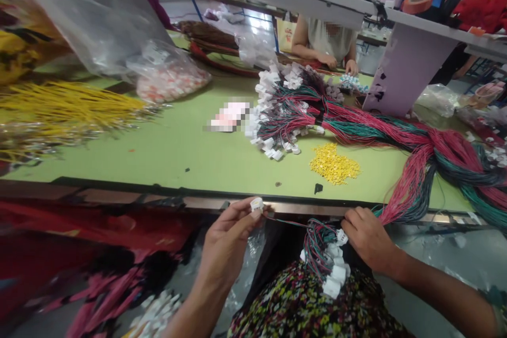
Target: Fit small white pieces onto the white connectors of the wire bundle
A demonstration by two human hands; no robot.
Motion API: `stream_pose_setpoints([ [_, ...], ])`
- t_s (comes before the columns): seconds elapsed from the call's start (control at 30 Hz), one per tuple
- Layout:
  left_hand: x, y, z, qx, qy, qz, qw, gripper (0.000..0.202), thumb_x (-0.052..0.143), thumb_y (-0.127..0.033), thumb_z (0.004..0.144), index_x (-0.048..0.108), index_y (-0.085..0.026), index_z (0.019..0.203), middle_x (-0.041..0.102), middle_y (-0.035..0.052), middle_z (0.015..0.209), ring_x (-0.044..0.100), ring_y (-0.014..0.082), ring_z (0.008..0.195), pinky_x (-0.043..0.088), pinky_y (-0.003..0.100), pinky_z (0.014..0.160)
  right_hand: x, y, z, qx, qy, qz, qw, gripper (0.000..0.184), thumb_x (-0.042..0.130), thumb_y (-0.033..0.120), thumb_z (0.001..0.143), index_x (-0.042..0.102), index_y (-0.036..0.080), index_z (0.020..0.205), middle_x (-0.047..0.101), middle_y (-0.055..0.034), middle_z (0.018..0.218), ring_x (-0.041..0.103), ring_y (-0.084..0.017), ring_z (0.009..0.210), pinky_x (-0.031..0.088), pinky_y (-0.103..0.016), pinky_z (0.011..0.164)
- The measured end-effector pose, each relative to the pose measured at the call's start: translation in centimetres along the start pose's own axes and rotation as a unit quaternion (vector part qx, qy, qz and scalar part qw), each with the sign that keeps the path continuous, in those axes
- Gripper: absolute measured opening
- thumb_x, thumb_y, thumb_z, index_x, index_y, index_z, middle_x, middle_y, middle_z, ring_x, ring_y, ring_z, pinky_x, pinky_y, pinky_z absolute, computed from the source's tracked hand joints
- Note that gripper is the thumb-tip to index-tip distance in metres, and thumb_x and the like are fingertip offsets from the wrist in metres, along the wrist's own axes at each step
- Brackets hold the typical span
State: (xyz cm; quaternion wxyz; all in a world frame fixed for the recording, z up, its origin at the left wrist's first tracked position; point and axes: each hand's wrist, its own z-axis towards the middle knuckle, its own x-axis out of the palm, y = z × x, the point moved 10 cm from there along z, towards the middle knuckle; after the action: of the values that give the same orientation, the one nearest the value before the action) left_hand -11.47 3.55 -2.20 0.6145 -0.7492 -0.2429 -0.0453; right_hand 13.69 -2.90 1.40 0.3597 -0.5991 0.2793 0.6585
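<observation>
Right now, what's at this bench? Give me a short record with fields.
Left hand: pinches a white plug
Right hand: beside a wire bunch at the lap; grip unclear
Table: yellow bits, long red and green wires, yellow wires
Bag: clear, orange and white pieces inside
Across: another person, hands near blue and white pieces

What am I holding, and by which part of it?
Your left hand pinches a white connector by its lower part. Whether your right hand grips the nearby connector cannot be told.
</observation>
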Motion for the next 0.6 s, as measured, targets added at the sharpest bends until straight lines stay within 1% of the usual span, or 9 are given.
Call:
stream_pose_setpoints([
  [0.1,-0.4,0.3,0.0,-0.008,0.005,0.007,1.0,0.035,0.092,-0.03,0.057,0.078,-0.017,0.086,0.079,0.0041,0.078,0.068,0.0147,0.068,0.051,0.02,0.057,-0.7,0.8,0.0,-0.066,-0.005,0.014,0.998,0.02,0.047,0.007,0.096,0.065,0.015,0.1,0.068,-0.0134,0.11,0.057,-0.027,0.094,0.047,-0.041,0.082],
  [0.2,-0.2,0.3,0.2,0.014,0.012,0.037,0.999,0.035,0.089,-0.035,0.066,0.077,-0.018,0.094,0.079,0.0045,0.085,0.069,0.0166,0.075,0.055,0.023,0.064,-2.9,0.6,-0.4,-0.101,-0.022,0.032,0.994,0.022,0.044,0.008,0.098,0.064,0.013,0.105,0.071,-0.013,0.101,0.06,-0.025,0.087,0.046,-0.041,0.08],
  [0.3,-0.1,-3.1,-1.0,0.173,-0.032,0.115,0.978,0.039,0.084,-0.029,0.075,0.074,-0.024,0.112,0.075,0.003,0.108,0.069,0.0205,0.1,0.057,0.031,0.089,-6.5,-0.3,-0.7,-0.104,-0.058,0.055,0.991,0.026,0.041,0.013,0.102,0.063,0.013,0.115,0.072,-0.0116,0.093,0.061,-0.022,0.079,0.045,-0.037,0.072],
  [0.37,1.0,-7.2,-3.9,0.34,-0.06,0.165,0.924,0.045,0.08,-0.019,0.079,0.07,-0.029,0.121,0.066,0.0011,0.133,0.059,0.0242,0.126,0.048,0.037,0.109,-8.5,-1.1,-0.5,-0.095,-0.064,0.075,0.991,0.027,0.042,0.019,0.104,0.063,0.015,0.12,0.073,-0.0112,0.092,0.063,-0.022,0.079,0.046,-0.036,0.07],
  [0.4,2.0,-8.9,-5.6,0.404,-0.045,0.166,0.898,0.043,0.075,-0.015,0.083,0.07,-0.031,0.122,0.066,0.0003,0.133,0.058,0.0253,0.129,0.045,0.041,0.113,-9.2,-1.4,-0.4,-0.088,-0.057,0.085,0.991,0.027,0.043,0.022,0.104,0.064,0.016,0.121,0.073,-0.0106,0.091,0.063,-0.022,0.077,0.047,-0.036,0.069],
  [0.43,3.7,-10.2,-7.2,0.455,0.004,0.172,0.874,0.04,0.07,-0.012,0.086,0.072,-0.033,0.12,0.071,0.0,0.123,0.064,0.0248,0.121,0.05,0.043,0.11,-9.7,-1.7,-0.1,-0.082,-0.046,0.094,0.991,0.027,0.046,0.026,0.104,0.065,0.017,0.121,0.073,-0.0099,0.089,0.064,-0.022,0.076,0.048,-0.035,0.068],
  [0.5,9.4,-10.5,-9.6,0.464,0.228,0.24,0.822,0.038,0.062,-0.011,0.091,0.073,-0.035,0.118,0.078,0.0014,0.11,0.073,0.0255,0.105,0.06,0.046,0.096,-10.2,-1.9,0.2,-0.081,-0.027,0.113,0.99,0.028,0.05,0.032,0.103,0.066,0.019,0.122,0.074,-0.0082,0.087,0.064,-0.021,0.073,0.049,-0.034,0.066],
  [0.53,11.7,-9.8,-10.7,0.443,0.328,0.274,0.788,0.038,0.064,-0.015,0.091,0.072,-0.036,0.122,0.078,0.0037,0.115,0.073,0.0274,0.107,0.061,0.048,0.095,-10.4,-1.9,0.4,-0.085,-0.022,0.123,0.988,0.028,0.051,0.033,0.103,0.066,0.02,0.123,0.074,-0.0074,0.086,0.065,-0.02,0.072,0.049,-0.033,0.065],
  [0.6,14.5,-8.6,-11.6,0.391,0.429,0.316,0.751,0.053,0.074,-0.03,0.087,0.062,-0.032,0.138,0.073,0.0103,0.131,0.07,0.0317,0.116,0.06,0.051,0.097,-11.0,-2.0,0.4,-0.095,-0.036,0.141,0.985,0.029,0.054,0.033,0.101,0.067,0.021,0.124,0.074,-0.0064,0.084,0.066,-0.02,0.071,0.05,-0.033,0.065],
])
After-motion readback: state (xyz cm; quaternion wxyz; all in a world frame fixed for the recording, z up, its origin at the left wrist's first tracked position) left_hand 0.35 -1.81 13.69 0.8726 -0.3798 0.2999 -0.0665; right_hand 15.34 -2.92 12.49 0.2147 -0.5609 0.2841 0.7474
